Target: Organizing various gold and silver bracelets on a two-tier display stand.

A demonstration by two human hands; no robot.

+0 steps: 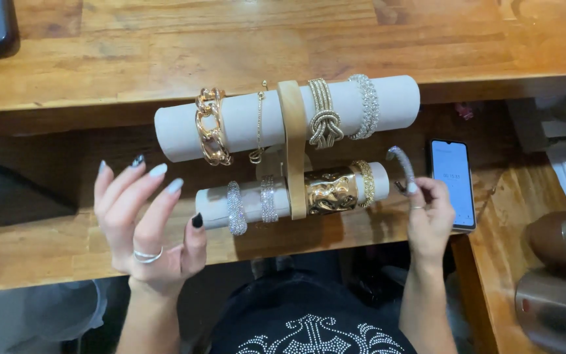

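Right hand: right hand (429, 219) is closed in a pinch on a silver rhinestone bangle (401, 165), held just off the right end of the lower roll (251, 203); bangle stands upright, apart from the roll, its opening toward the fingers.
Left hand: left hand (144, 223) is open, palm up toward the camera, fingers spread and empty; thumb tip sits just beside the left end of the lower roll, contact cannot be told. A silver ring on one finger.
Stand: two-tier bracelet stand (293, 147) with a tan upright strip at centre, resting on a wooden counter (165, 39).
Upper roll: upper roll (388, 101) carries a chunky gold chain bracelet (211, 128), a thin gold chain (259, 124), a gold knot bracelet (323, 115) and a silver crystal band (365, 105).
Lower roll: two silver sparkle bands (235, 208) left of the strip; a wide hammered gold cuff (331, 190) and a narrow gold beaded band (364, 183) to its right.
Nearby: a phone (452, 183) with lit screen lies flat on the counter, just right of the right hand.
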